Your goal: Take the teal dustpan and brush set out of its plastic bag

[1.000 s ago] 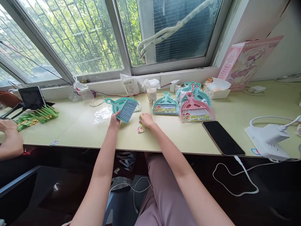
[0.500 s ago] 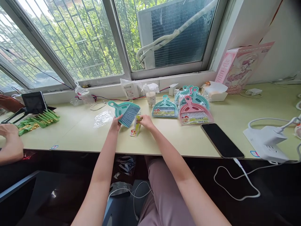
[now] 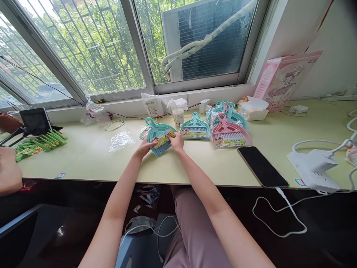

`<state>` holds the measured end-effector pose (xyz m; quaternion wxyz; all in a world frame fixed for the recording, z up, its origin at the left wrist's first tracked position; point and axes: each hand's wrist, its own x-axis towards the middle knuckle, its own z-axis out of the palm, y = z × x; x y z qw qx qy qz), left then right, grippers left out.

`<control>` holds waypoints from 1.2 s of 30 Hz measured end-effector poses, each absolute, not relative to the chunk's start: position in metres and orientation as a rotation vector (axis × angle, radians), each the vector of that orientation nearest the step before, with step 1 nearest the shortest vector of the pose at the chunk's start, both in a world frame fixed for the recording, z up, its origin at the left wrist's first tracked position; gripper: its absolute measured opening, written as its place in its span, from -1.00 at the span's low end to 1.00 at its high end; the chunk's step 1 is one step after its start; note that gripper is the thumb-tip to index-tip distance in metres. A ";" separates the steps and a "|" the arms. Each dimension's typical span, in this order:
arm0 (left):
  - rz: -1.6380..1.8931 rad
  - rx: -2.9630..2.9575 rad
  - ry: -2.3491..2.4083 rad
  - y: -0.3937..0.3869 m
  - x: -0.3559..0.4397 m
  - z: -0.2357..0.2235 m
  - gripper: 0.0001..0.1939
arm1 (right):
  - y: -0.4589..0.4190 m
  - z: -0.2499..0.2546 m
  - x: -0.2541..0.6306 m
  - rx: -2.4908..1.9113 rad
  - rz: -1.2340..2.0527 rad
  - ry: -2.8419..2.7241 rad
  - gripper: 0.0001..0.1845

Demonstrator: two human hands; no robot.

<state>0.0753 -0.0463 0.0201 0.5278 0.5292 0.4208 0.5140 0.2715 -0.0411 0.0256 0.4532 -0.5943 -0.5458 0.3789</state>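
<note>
My left hand (image 3: 144, 148) grips the left side of a small teal dustpan (image 3: 155, 128), tilted above the table with its handle up and to the left. The bristles of a brush (image 3: 161, 150) nested in the pan show along its lower side. Across the bristles lies a printed yellow card label (image 3: 165, 137). My right hand (image 3: 176, 143) pinches the label's right end at the pan's edge, and my left thumb rests at its other end.
To the right stand a wrapped teal dustpan set (image 3: 195, 124), a wrapped pink set (image 3: 230, 130) and more teal ones behind. Clear plastic film (image 3: 121, 141) lies left. A phone (image 3: 263, 166), power strip (image 3: 314, 171) and cup (image 3: 178, 116) are nearby. Another person's hand (image 3: 9, 171) is far left.
The label has moved from hanging beside the dustpan to lying across its bristles. The dustpan has shifted right and turned more upright, and both hands are closer together.
</note>
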 end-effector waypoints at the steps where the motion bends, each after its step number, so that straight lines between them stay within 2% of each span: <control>1: 1.234 1.264 1.024 -0.046 0.075 0.020 -0.26 | -0.042 0.026 0.271 -1.493 0.927 -1.360 -0.77; 4: 1.284 1.243 1.042 -0.045 0.073 0.020 -0.22 | -0.044 0.026 0.268 -1.520 0.852 -1.371 -0.74; 8: 1.365 1.227 0.996 -0.043 0.069 0.021 -0.23 | -0.046 0.026 0.266 -1.389 0.781 -1.214 -0.44; 12: 1.442 1.177 0.949 -0.042 0.066 0.023 -0.14 | -0.045 0.027 0.262 -1.259 0.980 -0.936 -0.32; 14: 1.441 1.178 0.936 -0.043 0.066 0.025 -0.10 | -0.044 0.027 0.259 -1.114 1.258 -0.896 -0.42; 16: 1.402 1.207 0.928 -0.045 0.067 0.026 -0.09 | -0.043 0.026 0.256 -0.971 1.489 -0.891 -0.62; 19: 1.295 1.256 0.926 -0.047 0.067 0.027 -0.14 | -0.042 0.023 0.253 -0.960 1.520 -0.819 -0.79; 23: 1.215 1.227 0.969 -0.046 0.064 0.024 -0.39 | -0.040 0.022 0.257 -0.987 1.485 -0.748 -0.82; 25: 1.229 1.209 0.988 -0.044 0.062 0.022 -0.45 | -0.039 0.022 0.260 -0.974 1.493 -0.745 -0.83; 30: 1.182 1.292 1.009 -0.045 0.061 0.022 -0.35 | -0.039 0.019 0.261 -0.979 1.472 -0.783 -0.87; 36: 1.128 1.333 1.043 -0.045 0.065 0.022 -0.28 | -0.032 0.012 0.261 -0.983 1.409 -0.759 -0.80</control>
